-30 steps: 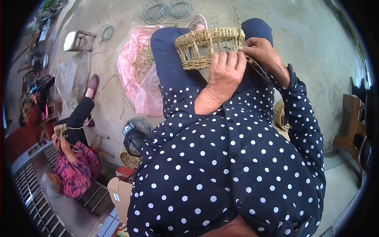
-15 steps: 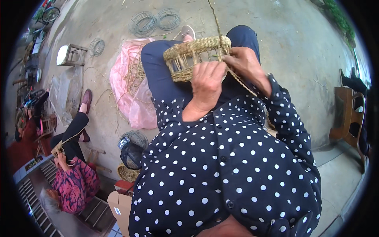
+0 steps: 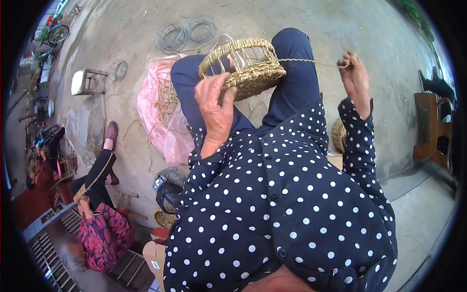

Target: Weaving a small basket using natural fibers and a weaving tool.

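A round basket (image 3: 255, 79) of twisted straw cord on a wire frame rests tilted over my thighs. Its woven bottom faces me, and upright bars show on the open far side. My left hand (image 3: 214, 107) grips the basket's near left edge, thumb and fingers closed on it. From the basket's right side a straw cord (image 3: 306, 60) runs out taut. Its other end is pinched in the fingers of my right hand (image 3: 355, 80), held well off to the right.
Pink plastic sheeting (image 3: 168, 141) with loose cord lies left of my legs. Wire frames (image 3: 171, 38) lie ahead on the concrete. A small stool (image 3: 90, 82) stands at the left. Nearby a seated person (image 3: 104, 236) handles cord. A wooden chair (image 3: 427, 126) stands at the right.
My right hand has moved away from the basket to the right, drawing the cord out straight. My left hand has shifted to the basket's left edge, and the basket has tipped its bottom toward me.
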Available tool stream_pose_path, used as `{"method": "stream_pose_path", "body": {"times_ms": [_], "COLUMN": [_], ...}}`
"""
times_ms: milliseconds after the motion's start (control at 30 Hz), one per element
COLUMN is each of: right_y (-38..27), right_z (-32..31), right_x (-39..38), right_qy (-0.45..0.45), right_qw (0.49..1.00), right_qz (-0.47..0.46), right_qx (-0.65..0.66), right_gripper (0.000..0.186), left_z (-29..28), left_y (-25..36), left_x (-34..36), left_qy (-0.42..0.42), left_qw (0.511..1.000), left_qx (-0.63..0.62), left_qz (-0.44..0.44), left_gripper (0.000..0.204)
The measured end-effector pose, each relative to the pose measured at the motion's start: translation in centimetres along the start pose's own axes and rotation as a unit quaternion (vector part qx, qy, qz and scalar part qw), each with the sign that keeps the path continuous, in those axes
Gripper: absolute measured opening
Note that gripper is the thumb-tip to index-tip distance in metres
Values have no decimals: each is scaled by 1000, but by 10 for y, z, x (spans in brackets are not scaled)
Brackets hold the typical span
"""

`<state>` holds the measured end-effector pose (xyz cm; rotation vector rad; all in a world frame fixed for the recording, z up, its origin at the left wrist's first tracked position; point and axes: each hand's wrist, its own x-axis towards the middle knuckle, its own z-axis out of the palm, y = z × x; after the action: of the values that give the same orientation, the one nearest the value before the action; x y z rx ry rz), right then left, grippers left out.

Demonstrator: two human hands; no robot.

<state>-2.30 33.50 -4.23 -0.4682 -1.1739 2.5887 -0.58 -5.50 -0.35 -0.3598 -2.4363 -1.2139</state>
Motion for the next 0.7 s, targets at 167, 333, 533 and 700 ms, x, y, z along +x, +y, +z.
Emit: {"method": "stream_pose_path", "body": {"times_ms": [167,333,533,700], "right_y": [28,51,64,65], "right_z": [149,194,183,173], "right_x": [-28,-24,-22,-44], "right_qy": [-183,-276,-342,-318], "right_qw": [913,820,748,786], "right_qz": [125,199,285,243], "right_qx": [-343,-460,-493,-472], "right_gripper": [30,28,23,22], "left_z": [9,31,31,33], "left_y": [23,32,31,29], "left_x": [25,29,-3,-16], "left_qy": [-40,-54,-28,-16], "left_qw": [985,973,979,977], "left_qx": [89,147,82,59], "left_qz": [145,169,186,203], "left_gripper": [56,40,43,35]}}
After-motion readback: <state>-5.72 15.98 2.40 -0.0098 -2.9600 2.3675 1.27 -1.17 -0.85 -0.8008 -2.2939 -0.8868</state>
